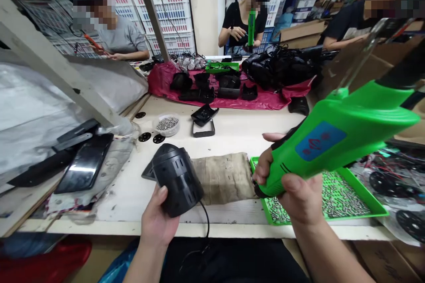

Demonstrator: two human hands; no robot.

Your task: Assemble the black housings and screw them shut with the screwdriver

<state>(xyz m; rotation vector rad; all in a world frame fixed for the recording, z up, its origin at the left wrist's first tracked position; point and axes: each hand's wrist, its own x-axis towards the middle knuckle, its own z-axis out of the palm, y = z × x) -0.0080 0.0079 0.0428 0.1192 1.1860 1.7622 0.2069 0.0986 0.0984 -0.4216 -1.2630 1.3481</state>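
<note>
My left hand (158,217) holds a black plastic housing (177,180) with slots from below and the left, its thumb on the near side. A black cable hangs from the housing's lower right. Wrapped in my right hand (299,190) is a green electric screwdriver (318,137) with a blue label, its tip end pointing down and left over the edge of a green tray (378,207) of small screws. Between the hands a worn beige cloth pad (226,177) lies on the white table (126,205).
A round tub of screws (167,124), black discs (145,137) and black plastic parts (203,116) lie behind the housing. A phone (86,163) rests at the left. More black parts cover pink sheeting (162,82). Several people sit across the back.
</note>
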